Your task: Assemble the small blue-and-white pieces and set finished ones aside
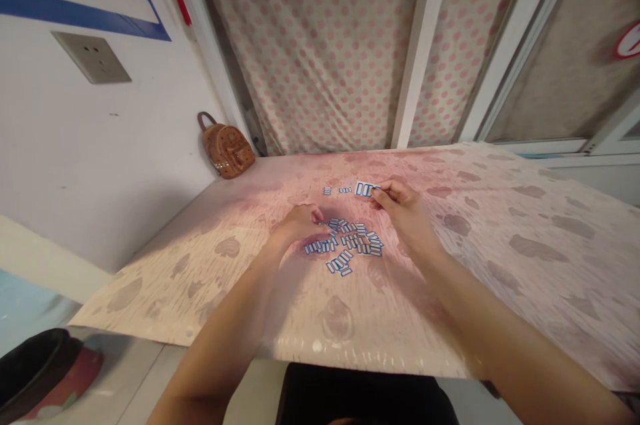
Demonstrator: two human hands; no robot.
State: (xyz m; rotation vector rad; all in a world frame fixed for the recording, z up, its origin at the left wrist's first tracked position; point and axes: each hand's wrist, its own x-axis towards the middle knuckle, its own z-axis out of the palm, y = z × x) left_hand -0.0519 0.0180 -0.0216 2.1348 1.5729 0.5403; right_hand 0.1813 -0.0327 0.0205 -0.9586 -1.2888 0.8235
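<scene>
My right hand (404,206) pinches a small white card with blue bars (365,189) between thumb and fingers, above the far side of the pile. Nearer to me is a loose, overlapping pile of similar blue-and-white cards (353,242). At the pile's left edge rests my left hand (303,224), its thumb stretched over the cards and apart from the curled index finger; its other fingers are partly hidden. Beyond the pile, two small cards lie in a row, one on the left (327,191) and one (345,190) beside the held card.
The patterned tablecloth (505,292) covers the table. A small brown backpack-shaped bag (229,149) stands at the far left corner against the wall. Behind the table hangs a dotted curtain (330,45). A dark-rimmed bin (50,372) is on the floor at lower left.
</scene>
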